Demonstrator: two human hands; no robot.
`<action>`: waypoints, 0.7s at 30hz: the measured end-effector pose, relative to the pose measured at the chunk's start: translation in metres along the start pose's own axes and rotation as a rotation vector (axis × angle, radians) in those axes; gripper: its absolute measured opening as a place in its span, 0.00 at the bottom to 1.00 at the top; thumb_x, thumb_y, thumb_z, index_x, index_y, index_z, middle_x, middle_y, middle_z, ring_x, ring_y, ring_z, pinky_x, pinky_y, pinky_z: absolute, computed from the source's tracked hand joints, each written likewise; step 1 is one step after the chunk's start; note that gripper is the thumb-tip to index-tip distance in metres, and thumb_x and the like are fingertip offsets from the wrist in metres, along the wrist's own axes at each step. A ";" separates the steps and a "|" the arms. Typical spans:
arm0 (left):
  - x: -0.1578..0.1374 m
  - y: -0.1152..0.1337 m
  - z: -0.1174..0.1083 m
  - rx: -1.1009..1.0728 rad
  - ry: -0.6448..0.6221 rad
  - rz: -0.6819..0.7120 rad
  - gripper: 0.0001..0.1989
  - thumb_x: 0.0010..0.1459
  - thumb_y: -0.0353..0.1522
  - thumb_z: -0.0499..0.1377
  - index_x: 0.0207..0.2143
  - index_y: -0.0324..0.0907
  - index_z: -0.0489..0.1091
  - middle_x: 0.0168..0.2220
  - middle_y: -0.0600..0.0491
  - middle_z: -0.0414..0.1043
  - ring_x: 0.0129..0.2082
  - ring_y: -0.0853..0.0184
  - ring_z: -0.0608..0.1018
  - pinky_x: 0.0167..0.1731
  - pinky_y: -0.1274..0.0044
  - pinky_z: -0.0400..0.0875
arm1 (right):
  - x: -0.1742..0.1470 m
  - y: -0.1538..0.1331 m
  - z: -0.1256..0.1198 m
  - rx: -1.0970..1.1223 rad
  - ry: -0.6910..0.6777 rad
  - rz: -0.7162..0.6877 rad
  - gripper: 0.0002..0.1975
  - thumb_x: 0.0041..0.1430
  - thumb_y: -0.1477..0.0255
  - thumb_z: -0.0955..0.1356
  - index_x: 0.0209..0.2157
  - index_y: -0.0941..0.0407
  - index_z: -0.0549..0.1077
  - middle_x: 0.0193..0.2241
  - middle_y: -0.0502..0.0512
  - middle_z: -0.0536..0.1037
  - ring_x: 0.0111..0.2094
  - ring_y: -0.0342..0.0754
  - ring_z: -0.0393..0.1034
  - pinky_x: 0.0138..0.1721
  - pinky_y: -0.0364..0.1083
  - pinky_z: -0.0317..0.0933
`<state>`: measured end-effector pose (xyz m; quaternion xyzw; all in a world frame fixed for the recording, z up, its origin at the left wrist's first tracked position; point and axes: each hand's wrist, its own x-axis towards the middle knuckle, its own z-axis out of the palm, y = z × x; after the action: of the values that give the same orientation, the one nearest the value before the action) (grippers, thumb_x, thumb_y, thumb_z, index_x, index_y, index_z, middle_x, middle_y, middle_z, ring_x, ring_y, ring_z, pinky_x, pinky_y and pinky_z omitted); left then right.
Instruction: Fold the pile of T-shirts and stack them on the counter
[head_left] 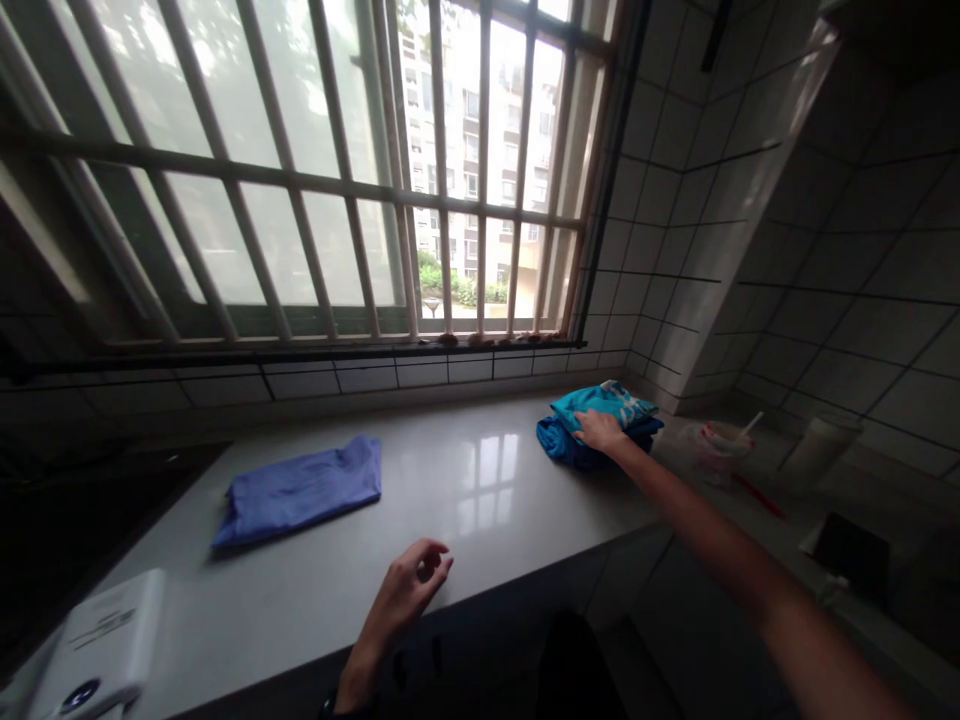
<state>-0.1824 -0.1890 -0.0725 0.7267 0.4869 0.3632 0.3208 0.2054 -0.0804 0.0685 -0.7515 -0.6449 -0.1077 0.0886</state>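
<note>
My right hand [602, 432] reaches to the far right of the counter, its fingers on a turquoise garment [616, 403] with white print. That garment lies on top of a bundled pile of darker blue clothes [559, 441]. Some of the right fingertips are hidden in the cloth. Over the counter's front edge hovers my left hand [414, 575], fingers loosely curled, with a gap between thumb and forefinger and nothing held. A folded purple-blue garment [304, 490] lies flat on the left part of the counter, apart from both hands.
A pale glossy counter [450, 440] runs below a barred window [360, 190]. At its left front stands a white appliance [105, 640]; a dark surface [97, 480] lies behind it. On the right are a cup with a straw [726, 440], a clear container [821, 445] and a dark flat object [851, 555].
</note>
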 end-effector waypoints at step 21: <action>-0.001 -0.002 0.004 -0.067 0.010 -0.046 0.37 0.60 0.46 0.57 0.68 0.41 0.58 0.34 0.53 0.76 0.28 0.67 0.77 0.33 0.73 0.74 | -0.026 -0.114 -0.125 0.097 0.103 -0.416 0.22 0.75 0.60 0.56 0.45 0.56 0.78 0.38 0.61 0.83 0.40 0.54 0.79 0.41 0.46 0.64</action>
<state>-0.1802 -0.1901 -0.0770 0.7022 0.4927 0.3754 0.3510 0.0827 -0.1218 0.1807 -0.5906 -0.7852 -0.1305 0.1332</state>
